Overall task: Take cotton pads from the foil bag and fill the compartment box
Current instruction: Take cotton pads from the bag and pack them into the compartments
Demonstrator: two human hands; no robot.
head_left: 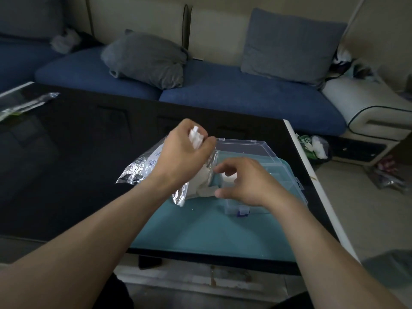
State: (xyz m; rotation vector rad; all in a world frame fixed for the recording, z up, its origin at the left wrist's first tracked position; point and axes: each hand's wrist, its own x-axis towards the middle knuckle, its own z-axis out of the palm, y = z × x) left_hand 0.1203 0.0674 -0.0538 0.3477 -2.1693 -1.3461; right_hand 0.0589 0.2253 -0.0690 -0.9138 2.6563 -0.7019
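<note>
Two hands work over one teal mat (207, 230) on the dark table (66, 152). My left hand (185, 152) pinches a small bunch of white cotton pads (196, 137), raised above the one foil bag (142, 168); how many pads I cannot count. More pads spill white from the bag's mouth. My right hand (247, 181) hovers with fingers loosely curled, grasping nothing, over the one clear compartment box (287, 186), its lid (245, 147) open behind.
</note>
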